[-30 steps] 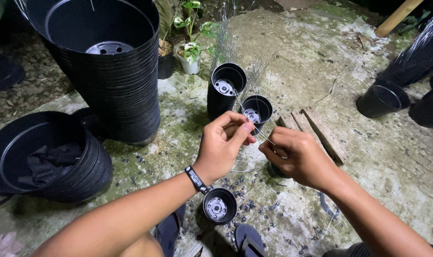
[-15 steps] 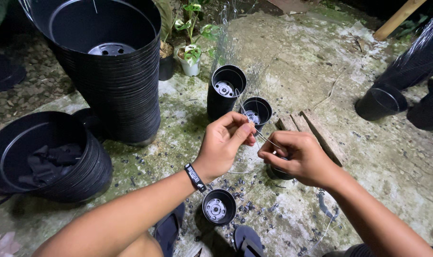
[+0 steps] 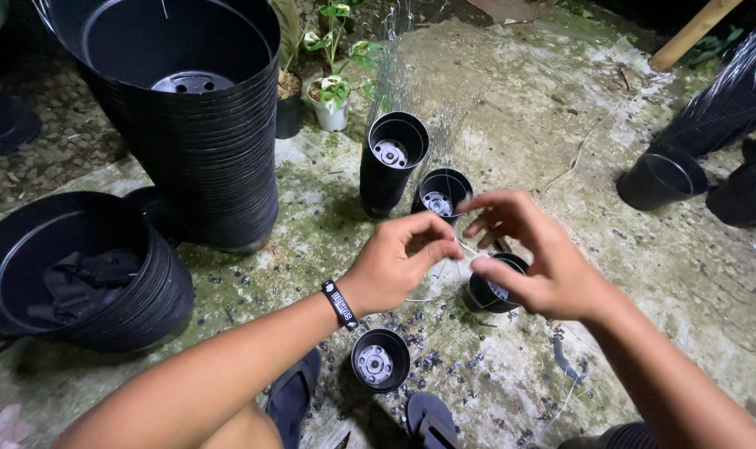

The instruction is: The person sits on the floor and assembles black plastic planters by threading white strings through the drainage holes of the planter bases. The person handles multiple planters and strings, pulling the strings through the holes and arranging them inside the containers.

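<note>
My left hand hovers over the concrete ground with thumb and forefinger pinched on a thin wire that is hard to make out. A black wristband circles that wrist. Close to its right, my right hand has its fingers spread apart and I see nothing gripped in it. Directly below the right hand stands a small black plastic pot, partly hidden by the thumb. Another small black pot stands nearer to me, beneath my left wrist.
Two stacks of small black pots stand beyond the hands, with a bundle of thin wires above. Tall stacks of big pots stand left. More black pots lie right. Sandals are at the bottom.
My right hand has let go and spread its fingers, lifting slightly off the small pot. My left hand stays pinched in nearly the same place.
</note>
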